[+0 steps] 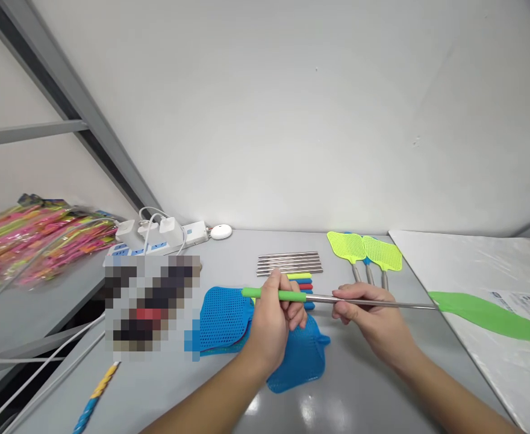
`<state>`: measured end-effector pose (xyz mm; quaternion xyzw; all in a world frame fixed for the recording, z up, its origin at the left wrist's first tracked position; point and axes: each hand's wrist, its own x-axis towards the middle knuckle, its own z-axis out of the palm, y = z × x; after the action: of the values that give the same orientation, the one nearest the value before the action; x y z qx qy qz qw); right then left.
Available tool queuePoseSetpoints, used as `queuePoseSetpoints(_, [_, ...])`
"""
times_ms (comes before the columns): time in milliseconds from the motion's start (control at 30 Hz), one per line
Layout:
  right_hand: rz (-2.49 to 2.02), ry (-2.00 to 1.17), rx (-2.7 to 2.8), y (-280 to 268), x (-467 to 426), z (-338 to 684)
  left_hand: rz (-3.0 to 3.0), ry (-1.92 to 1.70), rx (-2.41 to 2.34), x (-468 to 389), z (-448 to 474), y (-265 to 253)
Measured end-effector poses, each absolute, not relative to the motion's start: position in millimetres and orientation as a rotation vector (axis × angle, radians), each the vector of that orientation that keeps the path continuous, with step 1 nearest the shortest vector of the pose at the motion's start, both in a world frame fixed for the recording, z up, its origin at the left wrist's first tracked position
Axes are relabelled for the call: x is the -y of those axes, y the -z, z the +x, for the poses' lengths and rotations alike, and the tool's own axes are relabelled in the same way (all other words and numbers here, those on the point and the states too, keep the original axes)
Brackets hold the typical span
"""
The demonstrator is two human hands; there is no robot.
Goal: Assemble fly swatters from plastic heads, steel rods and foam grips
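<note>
A fly swatter with a telescopic metal rod [409,306] lies across both hands, its green head [491,314] far to the right, seen nearly edge-on. My left hand [271,319] is wrapped round its green handle [293,296]. Further along, my right hand [373,313] pinches the rod between thumb and fingers. Below and behind my left hand lie blue swatter heads [223,316], one of them [299,358] nearer to me. Several coloured handles [302,287] sit just behind the left hand, partly hidden by it.
Several metal rods [288,263] lie in a row at the back. Yellow-green swatters [347,246] lie by the wall. A power strip [195,234] with chargers, cables, a pixelated area and a blue-yellow stick [94,398] are left. Bagged colourful items [43,241] and white plastic sheeting [473,259] flank the table.
</note>
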<state>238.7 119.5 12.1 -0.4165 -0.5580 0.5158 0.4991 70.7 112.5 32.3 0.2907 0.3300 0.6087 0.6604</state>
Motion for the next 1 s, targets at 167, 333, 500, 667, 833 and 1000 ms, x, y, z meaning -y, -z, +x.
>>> queuePoseSetpoints(167, [-0.913,-1.432,1.235,-7,-126,254,0.526,-1.461,-0.783,-123,54,-37])
queuePoseSetpoints(333, [-0.786,-1.458,0.862,-21,-138,267,0.472,-1.579,-0.817,-134,41,-38])
queuePoseSetpoints(500, [-0.852,-1.439,0.822,-23,-143,268,0.483,-1.620,-0.793,-134,41,-40])
queuePoseSetpoints(667, [-0.808,-1.325,0.872,-24,-145,268,0.453,-1.827,-0.798,-142,28,-47])
queuePoseSetpoints(833, [-0.777,-1.195,0.908,-23,-150,270,0.509,-1.905,-0.855,-150,16,-50])
queuePoseSetpoints(1000, [-0.814,-1.216,1.048,-14,-136,247,0.928,-1.653,-0.986,-127,48,-35])
